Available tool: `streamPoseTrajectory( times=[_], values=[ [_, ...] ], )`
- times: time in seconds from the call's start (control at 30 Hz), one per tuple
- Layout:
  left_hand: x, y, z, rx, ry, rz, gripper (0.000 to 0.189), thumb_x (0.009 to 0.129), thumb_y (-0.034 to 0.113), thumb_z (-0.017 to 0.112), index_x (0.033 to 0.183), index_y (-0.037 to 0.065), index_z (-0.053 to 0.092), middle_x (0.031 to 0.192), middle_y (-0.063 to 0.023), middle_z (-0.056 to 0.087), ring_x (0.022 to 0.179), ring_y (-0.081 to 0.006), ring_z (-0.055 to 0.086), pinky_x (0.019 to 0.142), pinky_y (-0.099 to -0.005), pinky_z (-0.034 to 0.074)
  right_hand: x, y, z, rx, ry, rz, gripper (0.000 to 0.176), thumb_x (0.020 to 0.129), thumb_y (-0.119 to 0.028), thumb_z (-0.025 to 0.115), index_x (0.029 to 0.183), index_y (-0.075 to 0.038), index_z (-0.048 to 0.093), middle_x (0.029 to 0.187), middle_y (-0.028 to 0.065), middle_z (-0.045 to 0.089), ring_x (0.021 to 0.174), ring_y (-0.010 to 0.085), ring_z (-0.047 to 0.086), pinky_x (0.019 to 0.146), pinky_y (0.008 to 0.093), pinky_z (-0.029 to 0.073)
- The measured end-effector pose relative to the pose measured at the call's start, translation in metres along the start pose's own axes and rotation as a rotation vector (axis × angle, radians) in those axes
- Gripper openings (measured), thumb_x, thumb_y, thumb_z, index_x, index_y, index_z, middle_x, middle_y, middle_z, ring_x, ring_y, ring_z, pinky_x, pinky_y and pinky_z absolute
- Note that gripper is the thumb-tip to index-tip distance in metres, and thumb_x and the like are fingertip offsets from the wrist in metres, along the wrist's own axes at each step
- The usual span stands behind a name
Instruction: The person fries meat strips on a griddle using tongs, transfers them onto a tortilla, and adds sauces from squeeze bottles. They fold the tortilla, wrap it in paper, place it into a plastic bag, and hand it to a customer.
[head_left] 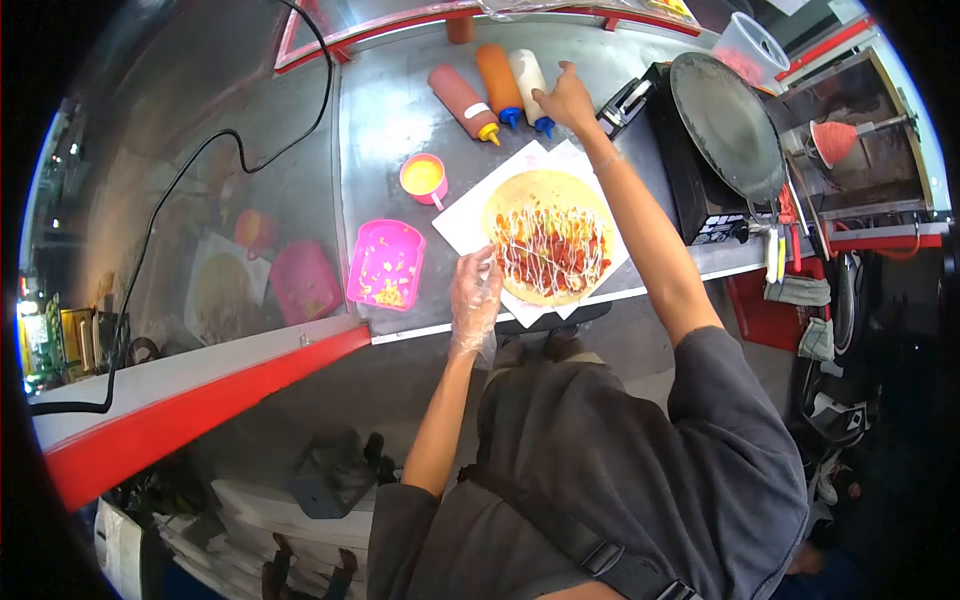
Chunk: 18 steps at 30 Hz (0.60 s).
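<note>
A thin round crepe [535, 190] lies flat on white paper sheets [462, 222]. Red sauce, small brown-red pieces and white zigzag lines cover its nearer half. My left hand [474, 300], in a clear plastic glove, rests at the left edge of the crepe and paper, fingers loosely bent with nothing visible in them. Beyond the crepe, my bare right hand [568, 103] reaches out with fingers apart, right beside a white squeeze bottle [526, 72] with a blue cap. An orange squeeze bottle [497, 78] and a reddish one [460, 97] lie alongside it.
Left of the paper are a pink cup [424, 176] of yellow liquid and a pink tray [386, 262] with food bits. A dark round griddle [727, 125] sits on a stove at right, near a black-and-silver tool [625, 106]. A black cable [240, 150] hangs at left.
</note>
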<state>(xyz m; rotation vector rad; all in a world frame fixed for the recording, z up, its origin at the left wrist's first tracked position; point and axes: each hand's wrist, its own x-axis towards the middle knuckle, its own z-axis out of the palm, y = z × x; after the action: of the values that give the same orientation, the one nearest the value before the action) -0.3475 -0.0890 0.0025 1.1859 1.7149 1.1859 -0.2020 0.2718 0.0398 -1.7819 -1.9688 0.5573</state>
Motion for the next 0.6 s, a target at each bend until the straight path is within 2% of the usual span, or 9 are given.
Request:
streamPoseTrajectory(
  times=[0.03, 0.07, 0.13, 0.17, 0.23, 0.33, 0.47, 0.57, 0.6],
  values=[
    [0.001, 0.006, 0.0, 0.01, 0.003, 0.051, 0.039, 0.097, 0.01, 0.069, 0.136, 0.008, 0.067, 0.119, -0.0163, 0.065, 0.11, -0.0316, 0.066, 0.099, -0.0424, 0.053, -0.015, 0.003, -0.006, 0.086, 0.058, -0.088, 0.09, 0.084, -0.038, 0.083, 0.149, 0.008, 0.041, 0.126, 0.0342, 0.069, 0.12, 0.046, 0.068, 0.103, 0.0476, 0.054],
    [0.003, 0.006, 0.001, 0.009, 0.0, 0.053, 0.039, 0.097, 0.01, 0.069, 0.136, 0.008, 0.067, 0.119, -0.0163, 0.065, 0.11, -0.0316, 0.066, 0.099, -0.0424, 0.053, -0.032, 0.005, -0.013, 0.172, 0.114, -0.176, 0.084, 0.086, -0.034, 0.081, 0.148, 0.008, 0.043, 0.126, 0.0328, 0.069, 0.12, 0.0461, 0.067, 0.103, 0.0483, 0.054],
    [0.008, 0.001, 0.002, 0.249, 0.019, 0.25, 0.041, 0.093, 0.005, 0.069, 0.134, 0.008, 0.069, 0.117, -0.0141, 0.066, 0.109, -0.0316, 0.068, 0.097, -0.0441, 0.055, -0.069, 0.019, -0.026, 0.226, 0.084, -0.173, 0.075, 0.088, -0.034, 0.08, 0.145, 0.003, 0.05, 0.127, 0.0291, 0.07, 0.121, 0.0423, 0.068, 0.104, 0.0471, 0.053],
    [0.011, -0.001, 0.001, 0.248, 0.017, 0.252, 0.041, 0.093, 0.005, 0.069, 0.134, 0.008, 0.069, 0.117, -0.0141, 0.066, 0.109, -0.0316, 0.068, 0.097, -0.0441, 0.055, -0.085, 0.031, -0.031, 0.255, 0.061, -0.172, 0.072, 0.088, -0.034, 0.08, 0.144, 0.002, 0.052, 0.127, 0.0271, 0.071, 0.121, 0.0409, 0.069, 0.104, 0.0469, 0.053],
    [0.015, -0.003, -0.003, 0.365, -0.045, 0.333, 0.048, 0.086, 0.002, 0.07, 0.134, 0.011, 0.067, 0.118, -0.015, 0.063, 0.113, -0.0374, 0.064, 0.099, -0.0488, 0.053, -0.123, 0.049, -0.052, 0.287, -0.005, -0.136, 0.062, 0.092, -0.031, 0.079, 0.141, 0.0, 0.056, 0.125, 0.0232, 0.073, 0.119, 0.0361, 0.071, 0.102, 0.0445, 0.055],
    [0.019, 0.011, -0.01, 0.412, -0.17, 0.264, 0.053, 0.083, 0.003, 0.074, 0.134, 0.013, 0.065, 0.124, -0.0144, 0.062, 0.119, -0.0377, 0.061, 0.101, -0.0491, 0.05, -0.168, 0.084, -0.079, 0.369, -0.032, -0.024, 0.051, 0.097, -0.027, 0.076, 0.138, -0.001, 0.059, 0.122, 0.0206, 0.076, 0.114, 0.0309, 0.074, 0.099, 0.0418, 0.057],
    [0.024, 0.014, -0.006, 0.51, -0.175, 0.303, 0.055, 0.08, 0.005, 0.079, 0.132, 0.014, 0.065, 0.126, -0.0136, 0.06, 0.119, -0.0362, 0.06, 0.1, -0.0476, 0.05, -0.211, 0.128, -0.114, 0.357, 0.005, 0.082, 0.045, 0.1, -0.023, 0.073, 0.136, 0.0, 0.062, 0.121, 0.02, 0.076, 0.112, 0.0282, 0.075, 0.097, 0.0397, 0.058],
    [0.031, -0.001, 0.002, 0.518, -0.092, 0.355, 0.048, 0.075, 0.008, 0.085, 0.12, 0.015, 0.068, 0.116, -0.0093, 0.063, 0.112, -0.0325, 0.061, 0.097, -0.0465, 0.05, -0.232, 0.169, -0.12, 0.432, 0.002, 0.168, 0.044, 0.101, -0.022, 0.072, 0.136, 0.001, 0.062, 0.12, 0.0189, 0.076, 0.11, 0.0262, 0.075, 0.095, 0.0368, 0.057],
    [0.031, -0.007, 0.004, 0.519, -0.093, 0.356, 0.048, 0.075, 0.008, 0.085, 0.12, 0.015, 0.068, 0.116, -0.0093, 0.063, 0.112, -0.0325, 0.061, 0.097, -0.0465, 0.05, -0.238, 0.182, -0.119, 0.433, 0.003, 0.169, 0.044, 0.101, -0.022, 0.072, 0.136, 0.001, 0.062, 0.12, 0.0189, 0.076, 0.11, 0.0262, 0.075, 0.095, 0.0368, 0.057]
  ],
)
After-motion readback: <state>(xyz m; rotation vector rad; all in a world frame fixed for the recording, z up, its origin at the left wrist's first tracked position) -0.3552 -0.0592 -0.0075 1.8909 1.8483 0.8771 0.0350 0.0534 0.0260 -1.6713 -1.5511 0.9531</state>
